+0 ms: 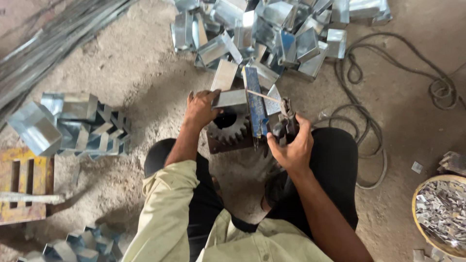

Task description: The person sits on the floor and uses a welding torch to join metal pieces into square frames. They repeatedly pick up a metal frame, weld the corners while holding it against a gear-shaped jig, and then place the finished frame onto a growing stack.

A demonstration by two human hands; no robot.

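My left hand point(201, 109) presses a shiny metal box piece point(232, 99) onto a rusty gear point(229, 130) on the dirt floor point(145, 73). My right hand point(292, 145) grips a welding holder point(287, 116), its thin rod point(262, 95) touching the piece. More metal boxes point(272, 29) are piled just beyond.

No packages, labels, signs or screens

We look across the whole view from the head camera and find no package, no label, no sign and no screen anywhere in it.
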